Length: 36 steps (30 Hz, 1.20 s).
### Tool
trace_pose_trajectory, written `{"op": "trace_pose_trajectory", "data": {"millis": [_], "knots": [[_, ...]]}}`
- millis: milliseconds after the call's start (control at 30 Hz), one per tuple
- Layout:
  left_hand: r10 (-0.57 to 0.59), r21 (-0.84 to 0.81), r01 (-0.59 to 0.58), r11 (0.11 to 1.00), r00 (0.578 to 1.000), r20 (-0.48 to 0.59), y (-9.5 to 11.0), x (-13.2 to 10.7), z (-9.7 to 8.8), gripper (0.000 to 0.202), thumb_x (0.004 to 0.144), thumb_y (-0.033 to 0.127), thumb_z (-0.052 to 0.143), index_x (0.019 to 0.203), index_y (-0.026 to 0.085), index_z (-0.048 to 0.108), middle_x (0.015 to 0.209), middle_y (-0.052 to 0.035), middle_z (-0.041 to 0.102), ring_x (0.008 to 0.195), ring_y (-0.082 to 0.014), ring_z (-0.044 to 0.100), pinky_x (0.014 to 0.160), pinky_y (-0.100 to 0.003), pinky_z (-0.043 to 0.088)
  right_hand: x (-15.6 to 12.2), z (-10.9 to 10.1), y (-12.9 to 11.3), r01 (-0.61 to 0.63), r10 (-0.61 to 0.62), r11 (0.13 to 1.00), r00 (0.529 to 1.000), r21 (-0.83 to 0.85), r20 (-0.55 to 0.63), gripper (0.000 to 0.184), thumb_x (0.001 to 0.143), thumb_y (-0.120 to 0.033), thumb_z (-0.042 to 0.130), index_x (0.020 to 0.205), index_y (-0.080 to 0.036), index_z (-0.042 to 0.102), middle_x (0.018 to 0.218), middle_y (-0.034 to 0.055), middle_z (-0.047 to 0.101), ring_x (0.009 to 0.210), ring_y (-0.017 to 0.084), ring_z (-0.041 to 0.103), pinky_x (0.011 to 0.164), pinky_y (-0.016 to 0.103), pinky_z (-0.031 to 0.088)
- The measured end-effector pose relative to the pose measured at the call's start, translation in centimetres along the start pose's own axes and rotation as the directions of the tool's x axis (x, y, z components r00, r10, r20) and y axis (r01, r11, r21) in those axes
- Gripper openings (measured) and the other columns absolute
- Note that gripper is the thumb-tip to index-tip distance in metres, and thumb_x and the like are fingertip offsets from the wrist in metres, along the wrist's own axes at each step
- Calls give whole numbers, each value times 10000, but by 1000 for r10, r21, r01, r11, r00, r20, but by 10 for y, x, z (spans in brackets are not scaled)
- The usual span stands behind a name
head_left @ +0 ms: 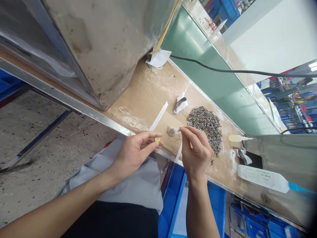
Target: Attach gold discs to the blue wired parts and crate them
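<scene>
My left hand (138, 148) is closed in a pinch by the bench's front edge, with a small yellow disc (157, 139) between thumb and fingers. To its right, my right hand (196, 147) pinches a tiny dark part (179, 130) whose kind is too small to make out. Just left of those fingertips, a greyish wet-looking patch (171, 131) lies on the cardboard-covered bench top. Behind and right of my right hand spreads a heap of small blue and brass-coloured parts (205, 124), partly covered by that hand.
A crumpled white strip (181, 103) lies behind the patch. At right are a pale yellow dropper bottle (236, 138) and a large clear bottle (263, 178) with a blue tip. A metal cabinet (99, 43) stands left; a blue bin (170, 201) sits below the edge.
</scene>
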<state>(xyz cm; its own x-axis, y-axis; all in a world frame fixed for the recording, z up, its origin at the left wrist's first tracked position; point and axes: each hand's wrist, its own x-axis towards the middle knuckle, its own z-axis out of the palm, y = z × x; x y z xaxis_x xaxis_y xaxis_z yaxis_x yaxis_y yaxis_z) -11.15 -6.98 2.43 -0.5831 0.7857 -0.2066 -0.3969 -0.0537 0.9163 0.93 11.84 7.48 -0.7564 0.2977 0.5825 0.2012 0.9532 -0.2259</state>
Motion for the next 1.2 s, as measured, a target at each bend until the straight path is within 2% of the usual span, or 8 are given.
{"op": "trace_pose_trajectory", "data": {"millis": [300, 467, 867, 1000, 1100, 1200], "knots": [[-18, 8, 18, 1000, 1000, -3, 2, -1, 1, 294, 1073, 345, 796, 1349, 246, 823, 1144, -43, 908, 1101, -233, 877, 1000, -332, 705, -4, 0, -2, -24, 24, 1000, 1000, 0, -5, 244, 1104, -120, 671, 1179, -288, 831, 1143, 44, 840, 1041, 219, 800, 951, 400, 647], [-14, 13, 14, 1000, 1000, -5, 3, -1, 2, 298, 1073, 345, 789, 1351, 242, 821, 1150, -52, 905, 1103, -246, 878, 1003, -361, 711, -4, 2, 0, -57, 54, 998, 996, -36, -72, 215, 1114, -167, 676, 1179, -290, 840, 1145, 48, 847, 1037, 224, 810, 947, 424, 670], [-31, 15, 31, 999, 1000, -5, 4, -1, 2, 304, 1071, 346, 797, 1356, 242, 822, 1136, -43, 904, 1072, -232, 878, 1010, -349, 704, -2, 11, 7, -102, 98, 994, 986, -26, -133, 189, 1100, -187, 716, 1169, -282, 865, 1143, 52, 850, 1028, 221, 818, 939, 401, 669], [-31, 2, 31, 1000, 999, -9, 3, -1, 2, 317, 1059, 354, 811, 1353, 234, 824, 1140, -50, 905, 1072, -238, 878, 1012, -353, 703, -3, 12, 10, -120, 116, 992, 986, -24, -122, 179, 1103, -204, 720, 1168, -279, 868, 1141, 57, 853, 1028, 226, 823, 939, 409, 672], [-38, 2, 38, 999, 999, -10, 4, -2, 3, 321, 1053, 362, 816, 1352, 245, 826, 1155, -50, 907, 1107, -243, 874, 1027, -355, 698, -2, 8, 7, -141, 137, 990, 975, -13, -175, 177, 1094, -186, 733, 1149, -273, 877, 1131, 61, 854, 1033, 231, 822, 946, 422, 670], [-48, 24, 49, 999, 999, -20, 6, -5, 7, 307, 1040, 373, 826, 1322, 252, 840, 1143, -47, 910, 1103, -250, 875, 1012, -359, 704, -4, -4, -7, -171, 184, 982, 954, 75, -236, 188, 1059, -156, 778, 1141, -288, 883, 1125, 49, 854, 1025, 234, 827, 960, 436, 677]]}}
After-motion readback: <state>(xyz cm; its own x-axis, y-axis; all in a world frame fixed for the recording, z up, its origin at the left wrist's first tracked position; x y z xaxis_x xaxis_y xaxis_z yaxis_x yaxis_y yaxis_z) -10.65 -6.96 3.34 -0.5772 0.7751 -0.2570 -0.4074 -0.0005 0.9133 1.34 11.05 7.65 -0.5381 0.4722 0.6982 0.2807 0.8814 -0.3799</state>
